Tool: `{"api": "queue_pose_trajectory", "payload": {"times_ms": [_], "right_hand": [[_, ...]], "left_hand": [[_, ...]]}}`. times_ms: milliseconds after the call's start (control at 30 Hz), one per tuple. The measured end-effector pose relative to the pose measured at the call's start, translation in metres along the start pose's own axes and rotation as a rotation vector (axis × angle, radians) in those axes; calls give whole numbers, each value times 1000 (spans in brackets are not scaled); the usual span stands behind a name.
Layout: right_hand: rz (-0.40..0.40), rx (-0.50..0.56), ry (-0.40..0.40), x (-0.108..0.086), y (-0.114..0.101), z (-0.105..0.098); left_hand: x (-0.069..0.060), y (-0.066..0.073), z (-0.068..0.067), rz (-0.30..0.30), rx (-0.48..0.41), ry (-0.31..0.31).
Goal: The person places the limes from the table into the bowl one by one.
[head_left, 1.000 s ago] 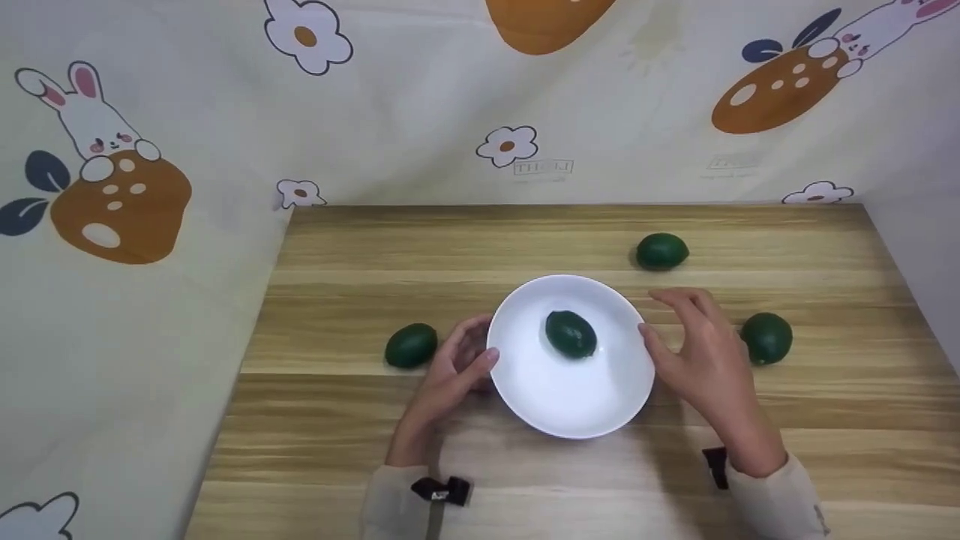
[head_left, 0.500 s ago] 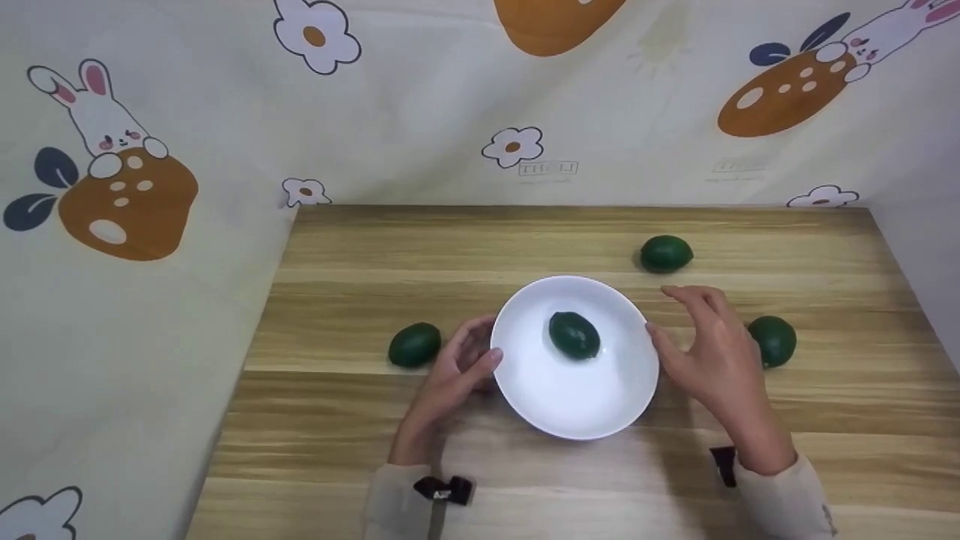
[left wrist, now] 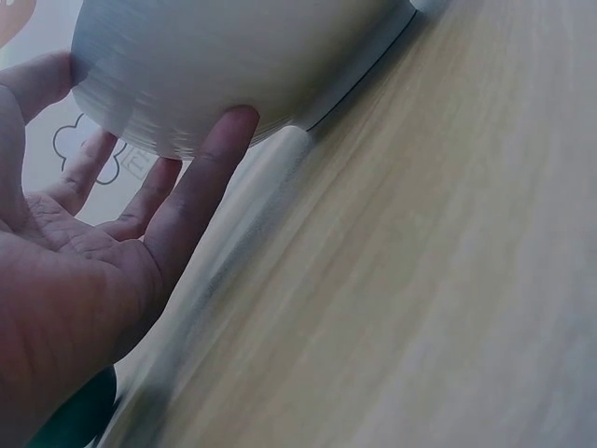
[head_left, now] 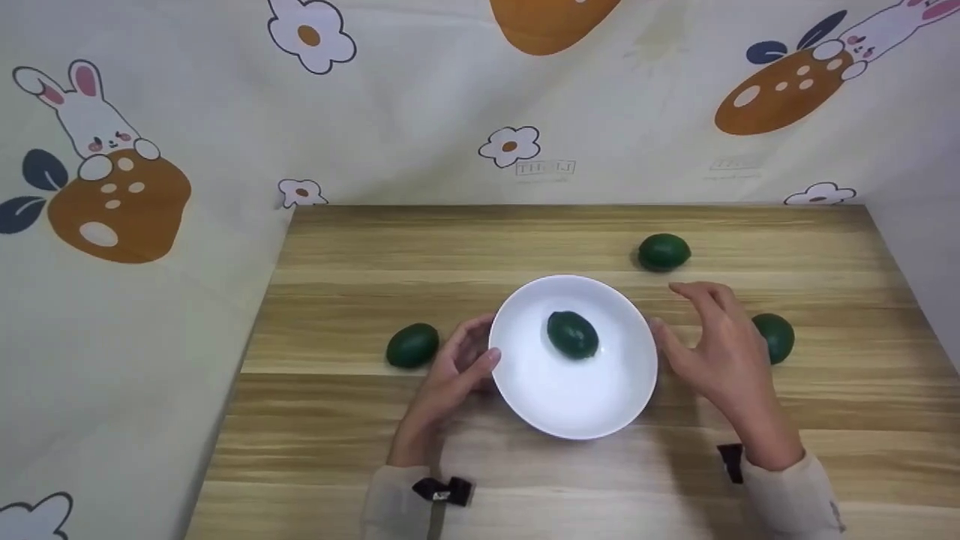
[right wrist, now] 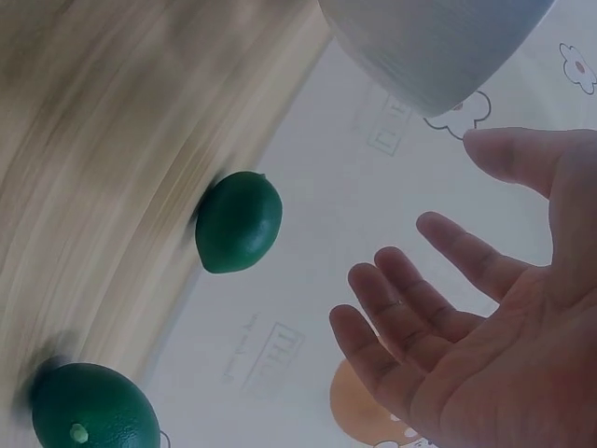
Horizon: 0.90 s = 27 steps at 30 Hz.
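Note:
A white bowl [head_left: 574, 405] stands on the wooden table, a dark green lime [head_left: 572, 335] lying inside it. My left hand [head_left: 454, 367] holds the bowl's left side, thumb at the rim; in the left wrist view its fingers [left wrist: 201, 201] curve against the outer wall. Just off the bowl's right side, my right hand [head_left: 720, 352] holds nothing. Its thumb and fingers are spread apart, and a small gap to the bowl [right wrist: 429, 47] shows in the right wrist view. Behind this hand, a second lime [head_left: 780, 339] is partly hidden in the head view.
Another lime [head_left: 412, 346] lies left of my left hand. One more lime [head_left: 664, 253] sits toward the back right of the table [head_left: 420, 247]. A cloth backdrop [head_left: 405, 112] with printed rabbits and flowers rises behind and beside the table.
My right hand has drawn slightly away from the bowl to the right, its thumb leaving the rim. The left hand, bowl and limes stay in place.

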State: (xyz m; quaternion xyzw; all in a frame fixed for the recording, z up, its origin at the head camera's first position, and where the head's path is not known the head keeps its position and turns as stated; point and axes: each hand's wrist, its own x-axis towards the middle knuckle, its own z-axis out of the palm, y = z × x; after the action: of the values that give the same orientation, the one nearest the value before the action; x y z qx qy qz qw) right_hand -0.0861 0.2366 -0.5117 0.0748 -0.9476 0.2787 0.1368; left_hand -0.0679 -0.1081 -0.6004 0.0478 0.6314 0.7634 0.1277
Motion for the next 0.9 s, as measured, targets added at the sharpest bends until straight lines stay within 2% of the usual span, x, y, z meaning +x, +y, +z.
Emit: {"api": "queue_pose_trajectory", "payload": {"times_ms": [200,500,733,900], "right_hand": [[3,-1,7,-3,6,-1],[-3,-3,12,-4,10,1],[0,10,34,-3,13,0],[-7,7,54,-3,16,0]], "left_hand": [[1,-1,2,7,4,-10],[0,0,3,-15,-23,5],[-1,1,0,15,31,-3],[-1,3,0,4,33,2]]}}
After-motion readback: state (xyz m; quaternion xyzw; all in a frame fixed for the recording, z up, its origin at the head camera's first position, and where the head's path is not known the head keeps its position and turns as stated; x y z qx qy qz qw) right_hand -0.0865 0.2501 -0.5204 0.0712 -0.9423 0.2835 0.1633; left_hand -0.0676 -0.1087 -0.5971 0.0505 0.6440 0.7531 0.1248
